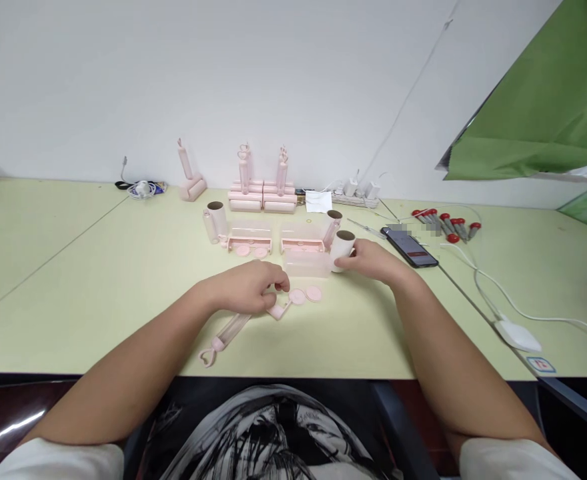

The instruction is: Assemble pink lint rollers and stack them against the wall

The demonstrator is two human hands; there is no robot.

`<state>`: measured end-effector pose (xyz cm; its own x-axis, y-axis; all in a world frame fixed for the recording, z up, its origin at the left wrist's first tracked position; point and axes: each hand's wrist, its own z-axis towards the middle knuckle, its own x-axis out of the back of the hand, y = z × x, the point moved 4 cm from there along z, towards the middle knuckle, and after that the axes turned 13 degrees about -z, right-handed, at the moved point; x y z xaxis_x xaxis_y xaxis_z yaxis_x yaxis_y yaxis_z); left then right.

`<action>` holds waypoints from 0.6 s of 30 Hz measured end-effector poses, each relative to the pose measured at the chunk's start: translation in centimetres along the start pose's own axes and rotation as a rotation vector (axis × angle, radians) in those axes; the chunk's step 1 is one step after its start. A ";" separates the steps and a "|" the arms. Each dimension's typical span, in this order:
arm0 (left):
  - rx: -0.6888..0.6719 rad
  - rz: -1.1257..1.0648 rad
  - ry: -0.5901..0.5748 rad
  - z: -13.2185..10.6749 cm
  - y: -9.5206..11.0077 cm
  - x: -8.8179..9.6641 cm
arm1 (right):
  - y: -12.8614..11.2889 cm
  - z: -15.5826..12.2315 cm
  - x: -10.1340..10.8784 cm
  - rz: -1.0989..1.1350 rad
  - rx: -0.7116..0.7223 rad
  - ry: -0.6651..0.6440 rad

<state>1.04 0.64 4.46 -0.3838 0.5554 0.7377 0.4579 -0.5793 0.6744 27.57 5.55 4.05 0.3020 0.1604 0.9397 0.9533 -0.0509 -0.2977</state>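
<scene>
Holding a white roll [342,253] just right of the frame's middle, clamped between the thumb and fingers of the right hand [372,260], with the left hand [249,287] bent over a pink heart-ended handle [232,331] at the lower middle, with curled fingers too hidden to tell if pinching anything.

A right hand [371,259] grips a white, brown-cored cylindrical roll [341,253] at 2 o'clock from the curled left hand [253,287]; flat round pink discs [314,293] lie at 3 on the pale-green tabletop [138,267], a clear-and-pink heart-looped handle [232,330] at 7.
</scene>
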 end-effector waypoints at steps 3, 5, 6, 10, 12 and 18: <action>0.038 0.051 -0.053 -0.4 0.0 0.3 | 0.1 0.4 -0.7 0.020 0.022 -0.069; 0.070 0.087 -0.087 -0.6 0.0 0.5 | 0.2 0.6 -0.9 0.071 0.064 -0.090; 0.080 0.102 -0.105 -0.7 0.0 0.5 | 0.3 0.7 -1.0 0.098 0.082 -0.099; 0.131 0.163 -0.172 -0.5 -0.3 -0.1 | 1.1 0.9 -0.8 0.168 0.123 -0.116; 0.166 0.197 -0.181 -0.3 -0.5 -0.4 | 1.6 0.8 -0.5 0.166 0.115 -0.124; 0.215 0.017 -0.201 -0.7 -0.7 0.3 | 1.7 -0.4 1.4 0.146 0.115 -0.071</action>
<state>0.03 0.77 4.23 -0.2182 0.6663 0.7130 0.6308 -0.4612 0.6240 29.65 5.29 4.91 0.4322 0.2292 0.8722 0.8919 0.0340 -0.4509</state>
